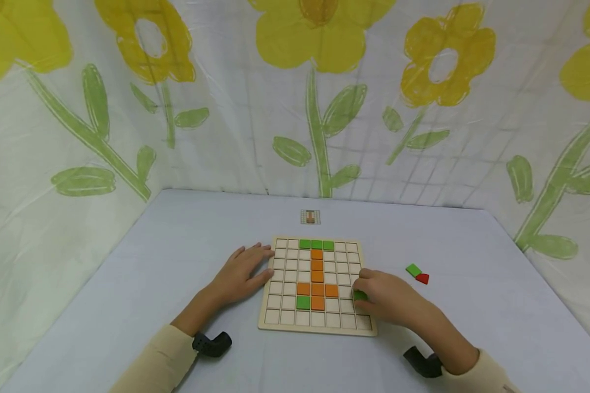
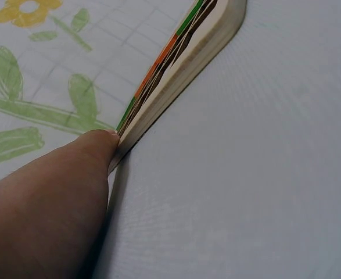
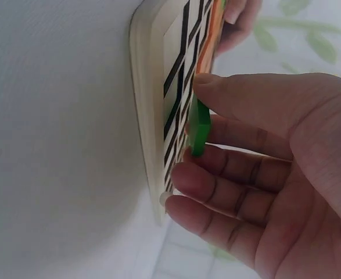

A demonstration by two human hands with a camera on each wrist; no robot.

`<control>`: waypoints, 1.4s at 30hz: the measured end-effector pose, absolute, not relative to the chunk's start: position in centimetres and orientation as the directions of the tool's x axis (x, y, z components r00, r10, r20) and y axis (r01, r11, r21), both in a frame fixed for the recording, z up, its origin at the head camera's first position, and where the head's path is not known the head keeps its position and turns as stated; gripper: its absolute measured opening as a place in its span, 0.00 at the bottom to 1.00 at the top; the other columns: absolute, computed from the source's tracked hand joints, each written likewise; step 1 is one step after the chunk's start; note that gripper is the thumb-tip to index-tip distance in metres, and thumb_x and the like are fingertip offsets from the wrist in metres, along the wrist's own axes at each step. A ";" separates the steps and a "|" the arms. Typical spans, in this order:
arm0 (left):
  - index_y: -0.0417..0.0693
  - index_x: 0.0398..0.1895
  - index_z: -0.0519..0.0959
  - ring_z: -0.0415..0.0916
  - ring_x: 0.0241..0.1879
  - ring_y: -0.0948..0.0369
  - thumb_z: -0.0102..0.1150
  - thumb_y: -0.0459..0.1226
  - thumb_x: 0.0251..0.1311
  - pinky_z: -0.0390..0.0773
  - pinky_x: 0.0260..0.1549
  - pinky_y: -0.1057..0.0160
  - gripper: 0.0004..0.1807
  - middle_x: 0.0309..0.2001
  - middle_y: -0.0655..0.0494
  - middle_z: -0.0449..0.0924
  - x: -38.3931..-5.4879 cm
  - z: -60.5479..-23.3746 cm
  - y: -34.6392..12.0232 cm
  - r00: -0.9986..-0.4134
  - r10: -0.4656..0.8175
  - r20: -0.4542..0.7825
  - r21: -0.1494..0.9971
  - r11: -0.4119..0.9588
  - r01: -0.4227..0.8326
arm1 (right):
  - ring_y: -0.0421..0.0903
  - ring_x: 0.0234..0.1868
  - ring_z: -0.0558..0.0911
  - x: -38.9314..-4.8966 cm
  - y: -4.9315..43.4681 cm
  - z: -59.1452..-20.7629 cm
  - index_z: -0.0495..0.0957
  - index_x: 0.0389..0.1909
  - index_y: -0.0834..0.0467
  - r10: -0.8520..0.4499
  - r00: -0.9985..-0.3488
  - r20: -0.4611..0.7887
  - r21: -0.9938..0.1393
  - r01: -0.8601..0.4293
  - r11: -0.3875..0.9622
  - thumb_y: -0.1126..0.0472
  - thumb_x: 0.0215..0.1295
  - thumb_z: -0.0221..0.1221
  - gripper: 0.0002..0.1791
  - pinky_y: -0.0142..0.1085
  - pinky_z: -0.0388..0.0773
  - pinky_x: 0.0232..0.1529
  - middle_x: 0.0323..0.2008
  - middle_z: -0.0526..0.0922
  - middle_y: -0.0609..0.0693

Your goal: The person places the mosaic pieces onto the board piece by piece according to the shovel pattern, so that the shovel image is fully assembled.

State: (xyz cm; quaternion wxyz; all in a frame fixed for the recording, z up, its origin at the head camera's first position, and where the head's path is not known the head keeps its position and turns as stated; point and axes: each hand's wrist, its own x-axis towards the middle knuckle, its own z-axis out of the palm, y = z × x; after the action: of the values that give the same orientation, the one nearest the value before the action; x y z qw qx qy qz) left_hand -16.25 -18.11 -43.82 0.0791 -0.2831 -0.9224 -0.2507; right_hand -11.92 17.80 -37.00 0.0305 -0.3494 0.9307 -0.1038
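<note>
A wooden grid board (image 1: 317, 329) lies on the table, with orange square tiles (image 1: 317, 265) forming a column and a short cross row in its cells. Three green tiles (image 1: 317, 244) fill the middle of its far row, and another green tile (image 1: 302, 302) sits near the bottom of the pattern. My right hand (image 1: 390, 297) pinches a green square tile (image 3: 199, 129) between thumb and fingers, over the board's right edge. On the opposite side, my left hand (image 1: 241, 275) rests with extended fingers, its thumb (image 2: 97, 145) touching the board's left edge.
To the right of the board lie a loose green tile (image 1: 413, 270) and a red piece (image 1: 423, 278) with a rounded side. A small pattern card (image 1: 310, 216) is beyond the board. A flower-printed curtain (image 1: 226, 109) hangs behind the white table (image 1: 216, 218).
</note>
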 end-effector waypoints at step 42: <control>0.44 0.68 0.72 0.60 0.72 0.47 0.55 0.50 0.72 0.52 0.70 0.39 0.28 0.70 0.47 0.69 -16.1 -43.3 -18.0 -0.821 0.490 0.293 0.409 0.712 0.571 | 0.38 0.30 0.72 -11.5 12.6 -37.2 0.85 0.39 0.54 -0.709 -0.705 0.005 -0.160 -0.700 0.696 0.55 0.59 0.73 0.11 0.32 0.77 0.34 0.32 0.78 0.42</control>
State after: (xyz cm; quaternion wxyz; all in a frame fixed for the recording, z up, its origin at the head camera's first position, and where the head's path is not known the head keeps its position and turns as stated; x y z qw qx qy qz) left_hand -16.10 -17.98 -43.28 0.0820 -0.2876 -0.9216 -0.2473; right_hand -11.47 12.59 -37.22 0.0284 -0.3829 0.9203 -0.0749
